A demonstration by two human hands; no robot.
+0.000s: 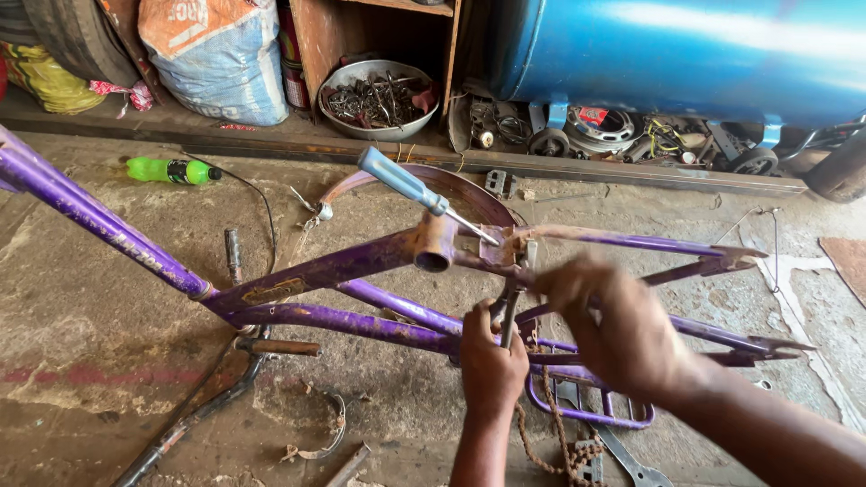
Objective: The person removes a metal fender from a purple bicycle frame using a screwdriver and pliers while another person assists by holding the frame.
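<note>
A purple, rusty bicycle frame (316,271) lies across the concrete floor. A blue-handled screwdriver (401,183) sticks up from the frame near the seat tube opening (435,255). My left hand (490,361) is closed around a thin metal tool (510,316) that stands upright against the frame's rear junction. Blurred with motion, my right hand (613,320) grips the frame beside that same junction. A rusty chain (550,433) hangs below my hands.
A green plastic bottle (171,170) lies at the left. A metal bowl of scrap parts (379,97) sits in a wooden shelf, beside a white sack (216,54). A blue tank (686,50) stands at back right. Spanners (622,455) and a mudguard (194,401) lie on the floor.
</note>
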